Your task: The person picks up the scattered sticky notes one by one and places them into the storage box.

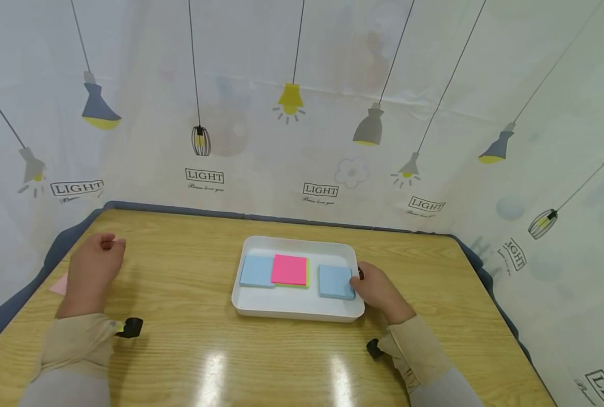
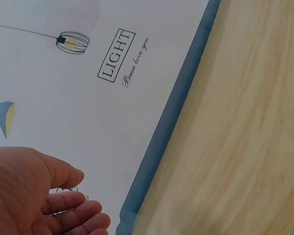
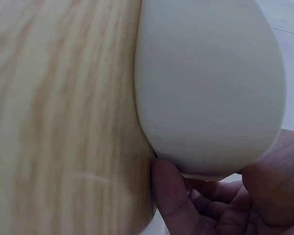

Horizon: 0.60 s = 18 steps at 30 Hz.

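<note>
A white tray [image 1: 296, 308] stands on the table. Inside it lie a light-blue sticky-note pad [image 1: 256, 271] on the left, a bright pink pad [image 1: 289, 269] over a yellow-green one [image 1: 308, 277], and another light-blue pad [image 1: 335, 281] on the right. My right hand [image 1: 380, 288] grips the tray's right end, thumb over the rim. In the right wrist view, a fingertip [image 3: 167, 178] sits low against the outer wall of the tray [image 3: 210, 98]. Holding nothing, my left hand [image 1: 97, 263] hovers above the table's left side, fingers loosely curled [image 2: 68, 215].
A pale pink piece of paper [image 1: 59, 284] lies at the left table edge, partly hidden behind my left wrist. The wooden table [image 1: 179, 271] has a blue-grey edge strip [image 1: 307, 220]. Behind it hangs a white sheet [image 1: 261, 186] printed with lamps.
</note>
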Each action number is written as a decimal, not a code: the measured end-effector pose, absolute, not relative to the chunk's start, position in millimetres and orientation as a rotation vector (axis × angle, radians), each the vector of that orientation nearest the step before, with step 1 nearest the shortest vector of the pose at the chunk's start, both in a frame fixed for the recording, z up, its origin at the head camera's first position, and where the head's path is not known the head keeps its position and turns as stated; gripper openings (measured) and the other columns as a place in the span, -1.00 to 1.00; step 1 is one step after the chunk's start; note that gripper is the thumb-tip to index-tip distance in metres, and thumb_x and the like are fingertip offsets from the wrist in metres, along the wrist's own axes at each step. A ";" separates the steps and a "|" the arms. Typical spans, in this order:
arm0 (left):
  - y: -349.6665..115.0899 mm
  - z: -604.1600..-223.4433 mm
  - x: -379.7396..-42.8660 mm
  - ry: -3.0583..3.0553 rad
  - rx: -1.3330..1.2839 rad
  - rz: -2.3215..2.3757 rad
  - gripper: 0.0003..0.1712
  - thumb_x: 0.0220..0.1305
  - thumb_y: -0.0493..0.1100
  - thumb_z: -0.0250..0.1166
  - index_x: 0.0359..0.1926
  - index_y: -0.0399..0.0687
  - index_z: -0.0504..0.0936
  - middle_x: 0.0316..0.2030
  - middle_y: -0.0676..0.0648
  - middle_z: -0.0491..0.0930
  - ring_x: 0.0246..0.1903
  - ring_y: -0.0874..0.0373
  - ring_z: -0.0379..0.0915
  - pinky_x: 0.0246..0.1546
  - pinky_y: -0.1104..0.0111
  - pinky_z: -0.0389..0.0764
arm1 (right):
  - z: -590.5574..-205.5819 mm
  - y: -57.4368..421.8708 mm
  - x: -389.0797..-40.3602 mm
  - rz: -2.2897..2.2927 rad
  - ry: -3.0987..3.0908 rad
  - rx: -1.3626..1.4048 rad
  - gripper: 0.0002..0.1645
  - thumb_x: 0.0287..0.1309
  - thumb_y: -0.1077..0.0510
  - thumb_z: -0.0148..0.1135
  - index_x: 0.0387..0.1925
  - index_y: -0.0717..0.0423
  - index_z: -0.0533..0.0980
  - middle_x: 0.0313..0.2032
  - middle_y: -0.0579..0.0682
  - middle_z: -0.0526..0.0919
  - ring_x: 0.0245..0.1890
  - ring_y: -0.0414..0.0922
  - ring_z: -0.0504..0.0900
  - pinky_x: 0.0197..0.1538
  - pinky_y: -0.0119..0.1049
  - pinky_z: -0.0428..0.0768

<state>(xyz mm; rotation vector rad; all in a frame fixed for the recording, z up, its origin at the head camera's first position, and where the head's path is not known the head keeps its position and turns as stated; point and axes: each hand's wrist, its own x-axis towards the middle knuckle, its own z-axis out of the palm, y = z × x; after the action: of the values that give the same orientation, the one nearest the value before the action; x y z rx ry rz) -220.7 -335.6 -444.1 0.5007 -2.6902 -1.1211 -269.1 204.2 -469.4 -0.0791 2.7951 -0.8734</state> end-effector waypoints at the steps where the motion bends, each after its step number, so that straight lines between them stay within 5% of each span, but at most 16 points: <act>1: -338.9 -446.3 -220.0 -2.683 0.507 -1.107 -0.22 0.36 0.21 -0.19 0.32 -0.33 0.17 0.14 -0.45 0.33 0.02 -0.29 0.28 -0.11 -0.12 0.40 | -469.4 204.1 -269.1 -0.876 2.796 -0.082 -0.56 0.23 0.08 0.01 0.12 0.15 0.39 -0.01 0.08 0.55 -0.15 -0.06 0.43 -0.03 -0.07 0.49; 8: -355.6 -453.7 -215.5 -2.716 0.568 -0.999 -0.23 0.36 0.14 -0.15 0.31 -0.43 0.13 0.22 -0.52 0.21 0.13 -0.42 0.09 0.05 -0.23 0.25 | -471.2 205.4 -268.6 -0.893 2.797 -0.092 -0.58 0.23 0.09 0.00 0.09 0.15 0.40 -0.04 0.07 0.56 -0.18 -0.07 0.44 -0.07 -0.10 0.49; 18: -366.9 -462.9 -212.6 -2.833 0.660 -0.822 -0.09 0.26 0.20 -0.03 0.27 -0.55 0.09 0.17 -0.63 0.13 0.06 -0.59 -0.10 -0.06 -0.32 0.15 | -469.2 204.1 -267.6 -0.896 2.797 -0.108 -0.59 0.23 0.09 -0.01 0.08 0.15 0.40 -0.05 0.07 0.56 -0.19 -0.08 0.44 -0.10 -0.11 0.48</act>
<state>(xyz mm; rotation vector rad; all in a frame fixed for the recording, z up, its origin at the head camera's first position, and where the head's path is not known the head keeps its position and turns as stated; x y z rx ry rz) -212.6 -366.9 -462.9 0.6598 -2.8335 -0.8219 -267.6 204.1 -469.2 -0.1078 2.7968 -0.8958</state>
